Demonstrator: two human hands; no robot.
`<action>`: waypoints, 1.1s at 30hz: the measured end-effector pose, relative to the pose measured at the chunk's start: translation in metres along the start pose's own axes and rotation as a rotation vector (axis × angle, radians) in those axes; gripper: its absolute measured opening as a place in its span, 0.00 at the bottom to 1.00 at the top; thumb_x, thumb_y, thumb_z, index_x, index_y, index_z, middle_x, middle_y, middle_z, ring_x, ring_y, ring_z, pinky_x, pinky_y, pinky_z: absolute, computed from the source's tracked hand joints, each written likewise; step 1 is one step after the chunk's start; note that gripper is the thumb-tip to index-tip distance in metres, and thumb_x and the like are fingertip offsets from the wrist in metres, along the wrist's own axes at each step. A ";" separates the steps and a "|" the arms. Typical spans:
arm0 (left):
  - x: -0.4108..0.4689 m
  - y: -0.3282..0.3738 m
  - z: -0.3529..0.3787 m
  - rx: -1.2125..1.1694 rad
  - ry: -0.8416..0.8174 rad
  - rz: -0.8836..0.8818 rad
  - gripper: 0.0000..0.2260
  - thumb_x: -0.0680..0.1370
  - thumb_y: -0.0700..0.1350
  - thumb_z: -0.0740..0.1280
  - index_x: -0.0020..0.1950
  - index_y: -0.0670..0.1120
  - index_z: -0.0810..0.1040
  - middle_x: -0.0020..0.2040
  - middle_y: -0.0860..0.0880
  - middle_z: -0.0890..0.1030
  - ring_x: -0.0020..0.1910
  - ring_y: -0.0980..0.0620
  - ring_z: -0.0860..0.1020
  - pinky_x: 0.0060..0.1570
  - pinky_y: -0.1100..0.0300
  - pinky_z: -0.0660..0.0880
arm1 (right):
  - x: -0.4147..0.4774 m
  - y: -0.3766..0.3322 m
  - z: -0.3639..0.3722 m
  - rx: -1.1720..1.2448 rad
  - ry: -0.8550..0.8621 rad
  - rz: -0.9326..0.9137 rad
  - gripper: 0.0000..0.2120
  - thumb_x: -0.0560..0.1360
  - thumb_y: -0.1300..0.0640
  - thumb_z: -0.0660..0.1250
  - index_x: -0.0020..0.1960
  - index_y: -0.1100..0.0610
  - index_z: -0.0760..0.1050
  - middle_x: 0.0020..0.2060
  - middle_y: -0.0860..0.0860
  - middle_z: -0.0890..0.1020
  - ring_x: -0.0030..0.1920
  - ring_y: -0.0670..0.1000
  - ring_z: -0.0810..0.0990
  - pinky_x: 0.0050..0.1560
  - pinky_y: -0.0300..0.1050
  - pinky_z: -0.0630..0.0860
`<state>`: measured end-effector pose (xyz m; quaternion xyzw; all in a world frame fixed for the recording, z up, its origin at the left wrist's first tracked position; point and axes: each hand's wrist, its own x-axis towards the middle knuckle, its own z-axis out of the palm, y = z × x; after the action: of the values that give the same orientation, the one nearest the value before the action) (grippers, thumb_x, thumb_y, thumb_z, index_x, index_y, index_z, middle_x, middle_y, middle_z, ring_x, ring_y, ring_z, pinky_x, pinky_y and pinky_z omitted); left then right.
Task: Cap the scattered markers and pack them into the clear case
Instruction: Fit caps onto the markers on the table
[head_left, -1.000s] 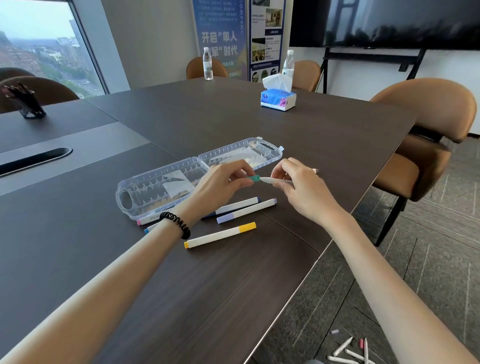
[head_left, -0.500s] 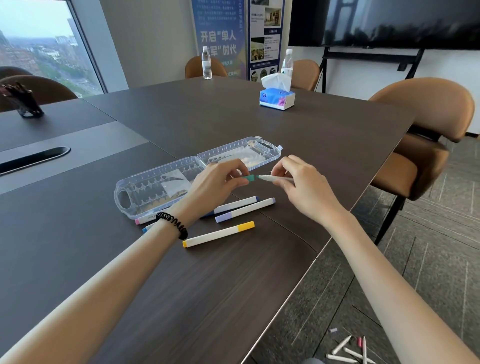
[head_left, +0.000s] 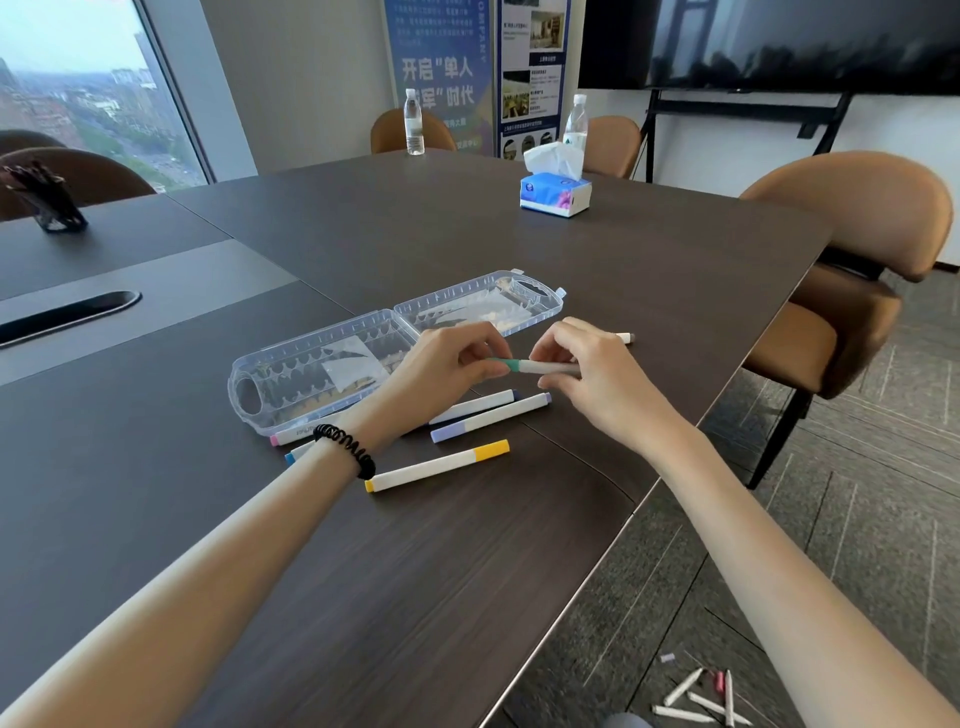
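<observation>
Both hands are holding one green-capped marker (head_left: 540, 367) just near the open clear case (head_left: 322, 374): the left hand (head_left: 441, 364) is pinching its cap, the right hand (head_left: 597, 374) is gripping its barrel.

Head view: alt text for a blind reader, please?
Left hand pinches the green end and right hand grips the barrel of a white marker above a dark wood-grain table. An open clear plastic case and capped markers lie on it.
</observation>
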<state>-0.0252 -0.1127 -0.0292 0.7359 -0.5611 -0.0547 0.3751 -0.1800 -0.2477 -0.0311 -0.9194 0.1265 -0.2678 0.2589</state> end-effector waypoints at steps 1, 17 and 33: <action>0.000 0.001 0.000 -0.017 0.004 0.003 0.02 0.76 0.43 0.70 0.48 0.49 0.81 0.41 0.53 0.81 0.40 0.55 0.79 0.46 0.56 0.77 | -0.001 0.000 0.000 0.008 0.014 0.002 0.09 0.70 0.67 0.72 0.45 0.56 0.77 0.40 0.42 0.75 0.43 0.44 0.76 0.45 0.40 0.75; -0.005 0.001 -0.003 -0.210 0.007 -0.030 0.04 0.73 0.37 0.72 0.43 0.46 0.82 0.37 0.52 0.82 0.36 0.58 0.79 0.44 0.62 0.77 | 0.004 -0.003 -0.002 0.104 0.025 -0.031 0.09 0.67 0.70 0.73 0.43 0.59 0.82 0.38 0.47 0.80 0.40 0.45 0.79 0.43 0.40 0.76; -0.015 -0.015 -0.018 0.554 -0.140 0.242 0.14 0.84 0.51 0.51 0.48 0.47 0.72 0.40 0.56 0.72 0.38 0.55 0.67 0.47 0.61 0.63 | 0.009 -0.007 -0.003 -0.229 -0.104 -0.132 0.11 0.77 0.42 0.63 0.44 0.47 0.78 0.34 0.46 0.78 0.39 0.47 0.77 0.40 0.47 0.73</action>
<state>-0.0100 -0.0895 -0.0303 0.7325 -0.6626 0.0945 0.1246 -0.1733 -0.2465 -0.0212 -0.9619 0.0819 -0.2199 0.1405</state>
